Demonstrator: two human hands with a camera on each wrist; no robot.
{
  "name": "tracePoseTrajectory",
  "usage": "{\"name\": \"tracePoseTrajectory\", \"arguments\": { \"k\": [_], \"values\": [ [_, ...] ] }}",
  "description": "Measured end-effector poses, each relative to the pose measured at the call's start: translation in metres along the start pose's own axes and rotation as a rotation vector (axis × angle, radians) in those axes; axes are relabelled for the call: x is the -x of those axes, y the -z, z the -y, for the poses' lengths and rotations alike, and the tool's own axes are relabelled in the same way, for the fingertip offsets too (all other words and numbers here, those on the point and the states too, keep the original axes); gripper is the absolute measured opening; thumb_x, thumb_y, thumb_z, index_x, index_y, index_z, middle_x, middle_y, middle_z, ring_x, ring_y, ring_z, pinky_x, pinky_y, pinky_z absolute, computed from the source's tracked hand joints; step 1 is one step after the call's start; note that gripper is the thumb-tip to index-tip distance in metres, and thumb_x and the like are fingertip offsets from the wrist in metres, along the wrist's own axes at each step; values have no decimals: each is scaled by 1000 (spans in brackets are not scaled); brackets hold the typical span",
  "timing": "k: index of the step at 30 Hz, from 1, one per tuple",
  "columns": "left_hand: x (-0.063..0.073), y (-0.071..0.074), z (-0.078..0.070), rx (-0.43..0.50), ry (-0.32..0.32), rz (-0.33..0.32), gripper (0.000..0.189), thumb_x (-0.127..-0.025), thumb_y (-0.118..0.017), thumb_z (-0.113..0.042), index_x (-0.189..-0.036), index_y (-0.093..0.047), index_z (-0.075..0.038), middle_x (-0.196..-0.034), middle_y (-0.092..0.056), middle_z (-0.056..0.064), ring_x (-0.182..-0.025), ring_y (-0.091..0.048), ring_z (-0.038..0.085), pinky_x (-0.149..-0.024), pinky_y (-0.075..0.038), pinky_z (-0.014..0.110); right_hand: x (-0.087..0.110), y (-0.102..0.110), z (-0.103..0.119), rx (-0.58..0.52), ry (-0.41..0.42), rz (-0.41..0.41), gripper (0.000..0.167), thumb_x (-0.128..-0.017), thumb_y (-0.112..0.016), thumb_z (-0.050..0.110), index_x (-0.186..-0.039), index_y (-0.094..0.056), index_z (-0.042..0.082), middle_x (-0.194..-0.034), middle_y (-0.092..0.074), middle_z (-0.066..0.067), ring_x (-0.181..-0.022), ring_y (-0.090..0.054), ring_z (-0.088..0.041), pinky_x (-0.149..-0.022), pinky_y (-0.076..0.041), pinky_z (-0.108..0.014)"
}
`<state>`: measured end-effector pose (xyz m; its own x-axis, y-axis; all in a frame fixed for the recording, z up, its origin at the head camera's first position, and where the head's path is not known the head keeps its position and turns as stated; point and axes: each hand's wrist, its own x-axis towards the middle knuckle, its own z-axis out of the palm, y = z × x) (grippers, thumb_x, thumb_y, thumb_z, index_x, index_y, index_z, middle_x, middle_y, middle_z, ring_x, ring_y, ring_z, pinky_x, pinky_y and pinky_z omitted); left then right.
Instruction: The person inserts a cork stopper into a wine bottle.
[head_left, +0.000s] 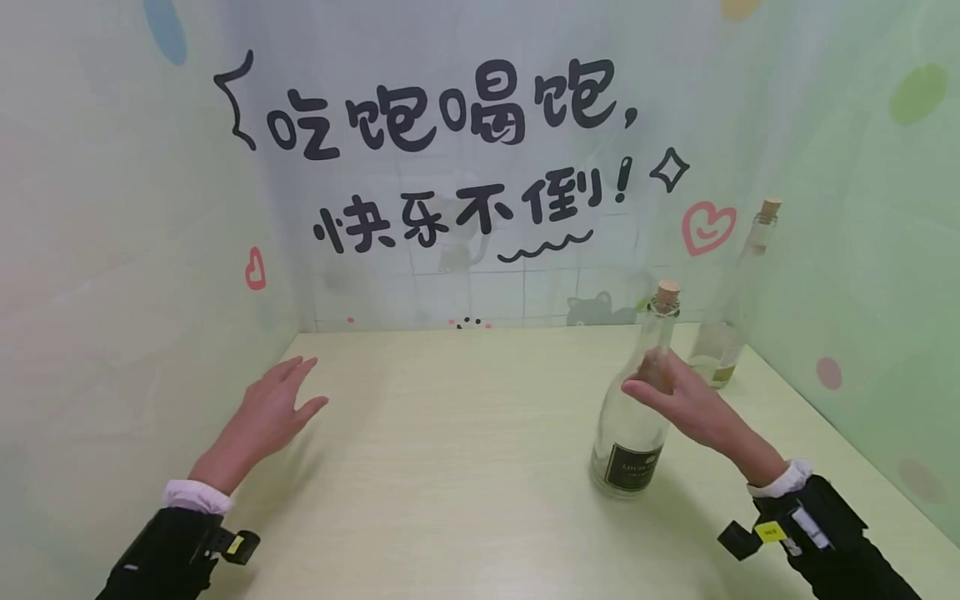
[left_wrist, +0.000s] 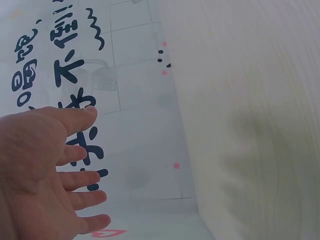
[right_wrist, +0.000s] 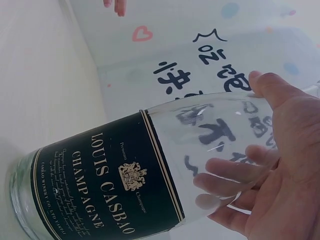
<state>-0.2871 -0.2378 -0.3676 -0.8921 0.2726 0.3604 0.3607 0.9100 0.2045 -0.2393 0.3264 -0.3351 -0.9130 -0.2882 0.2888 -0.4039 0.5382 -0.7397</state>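
A clear glass champagne bottle with a cork in its mouth and a dark label stands at the right of the table. My right hand holds it by the shoulder, just below the neck. In the right wrist view the thumb lies on one side of the bottle, and the fingers show through the glass on the other. My left hand hovers above the left part of the table, fingers spread and palm bare in the left wrist view.
A second corked clear bottle stands behind the right hand, near the back right corner. The pale wooden table meets printed curtain-like walls at the back and both sides. Cuffs and dark sleeves cover both forearms.
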Motion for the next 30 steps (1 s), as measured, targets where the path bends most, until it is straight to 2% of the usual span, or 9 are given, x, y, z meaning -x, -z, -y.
{"name": "tracePoseTrajectory", "arguments": {
  "k": [8, 12, 17, 23, 30],
  "values": [
    [-1, -2, 10, 24, 32, 29, 73, -98, -71, -22, -152, -35, 12, -149, -38, 40, -136, -36, 57, -105, -32, 77, 6, 14, -15, 53, -7, -25, 22, -105, -62, 24, -109, -54, 4, -102, -60, -11, -92, -55, -24, -73, -50, -32],
    [-2, -3, 15, 30, 44, 42, 74, -98, -70, -22, -153, -33, 12, -150, -37, 40, -136, -36, 58, -104, -31, 77, 10, 22, -22, 73, -12, -48, 21, -106, -60, 23, -108, -56, 3, -103, -61, -13, -93, -56, -24, -74, -50, -31],
    [-4, -3, 21, 33, 48, 45, 74, -98, -70, -21, -153, -33, 13, -149, -36, 41, -135, -36, 58, -104, -31, 77, 14, 34, -30, 117, -56, -82, 28, -106, -59, 25, -120, -58, 0, -116, -63, -16, -104, -59, -26, -80, -53, -31],
    [-7, -4, 23, 24, 57, 61, 75, -99, -69, -22, -153, -32, 12, -149, -36, 41, -134, -37, 59, -103, -32, 77, 18, 49, -39, 158, -109, -103, 40, -107, -59, 31, -128, -56, -3, -121, -61, -18, -106, -57, -26, -80, -52, -28],
    [-10, -3, 26, 18, 67, 62, 76, -98, -71, -21, -154, -32, 12, -149, -35, 42, -134, -36, 60, -103, -31, 79, 22, 66, -50, 186, -122, -115, 54, -107, -57, 33, -143, -48, -5, -136, -57, -25, -122, -56, -40, -83, -47, -17]
  ]
}}
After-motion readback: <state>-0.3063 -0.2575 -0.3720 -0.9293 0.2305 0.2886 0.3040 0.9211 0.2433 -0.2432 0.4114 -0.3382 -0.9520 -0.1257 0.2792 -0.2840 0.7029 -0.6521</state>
